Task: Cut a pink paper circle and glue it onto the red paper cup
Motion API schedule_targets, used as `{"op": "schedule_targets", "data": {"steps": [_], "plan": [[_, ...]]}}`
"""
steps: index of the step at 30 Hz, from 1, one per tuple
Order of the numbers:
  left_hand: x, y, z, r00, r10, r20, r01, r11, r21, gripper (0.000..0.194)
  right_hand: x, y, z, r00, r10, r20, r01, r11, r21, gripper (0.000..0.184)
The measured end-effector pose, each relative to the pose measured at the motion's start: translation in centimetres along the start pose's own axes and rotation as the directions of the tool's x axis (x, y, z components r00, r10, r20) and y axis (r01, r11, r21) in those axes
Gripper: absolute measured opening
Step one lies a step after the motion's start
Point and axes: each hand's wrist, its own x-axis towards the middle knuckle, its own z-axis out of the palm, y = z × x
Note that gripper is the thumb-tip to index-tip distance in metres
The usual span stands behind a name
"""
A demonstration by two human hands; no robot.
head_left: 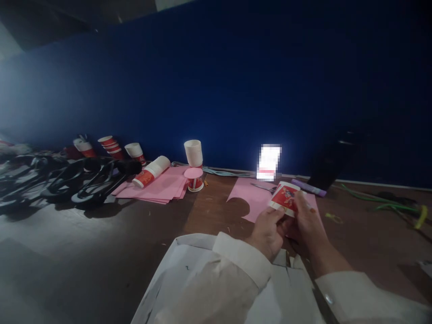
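A pink sheet (243,193) with a curved cut in its edge lies on the bench (211,211). Over this sheet, both hands grasp a red-and-white paper cup (284,198), held tilted: the left hand (267,228) at its lower end, the right hand (306,218) at its side. Scissors (263,186) lie on the sheet, partly hidden by the cup; a purple tube (308,187) lies by the sheet's far right corner. A bright, pixelated screen (269,162) shines just behind the sheet. Left of the sheet stands a pink-topped cup (195,182); farther left, a stack of cups (151,172) lies on a pink paper pile (164,191). Green cords (381,203) lie right of the sheet.
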Motion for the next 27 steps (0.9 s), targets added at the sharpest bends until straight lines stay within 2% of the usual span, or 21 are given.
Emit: {"op": "schedule_targets", "data": {"steps": [3, 7, 12, 15, 19, 23, 27], "plan": [[-0.5, -0.4, 0.4, 0.999, 0.0, 0.034, 0.0, 1.0, 0.012, 0.031, -0.3, -0.2, 0.1, 0.992, 0.127, 0.012, -0.128, 0.987, 0.099, 0.037], [-1.0, -0.2, 0.9, 0.992, -0.045, 0.12, 0.031, 0.993, 0.115, 0.043, 0.3, -0.3, 0.0, 0.985, 0.167, -0.043, -0.151, 0.954, 0.259, 0.043], [-1.1, 0.2, 0.8, 0.978, -0.069, 0.194, 0.046, 0.991, 0.122, 0.036, 1.0, -0.6, -0.3, 0.975, 0.217, -0.05, -0.199, 0.95, 0.24, 0.044], [-0.8, 0.2, 0.5, 0.987, -0.06, 0.147, 0.052, 0.997, 0.057, 0.028, 0.8, -0.9, -0.1, 0.981, 0.192, -0.038, -0.178, 0.957, 0.228, 0.043], [-0.5, 0.1, 0.1, 0.998, -0.046, 0.031, 0.044, 0.998, 0.037, 0.019, 0.5, -1.2, 0.3, 0.987, 0.157, -0.034, -0.146, 0.968, 0.203, 0.041], [-0.4, 0.0, 0.2, 0.999, -0.003, -0.047, 0.005, 0.999, 0.052, 0.014, 0.6, -0.7, 0.2, 0.993, 0.117, -0.033, -0.114, 0.991, 0.075, 0.036], [0.1, 0.5, 0.1, 0.998, 0.024, -0.066, -0.023, 1.0, 0.022, 0.009, 1.3, 0.1, -0.6, 0.99, 0.001, -0.139, -0.008, 0.999, -0.053, 0.044]]}}
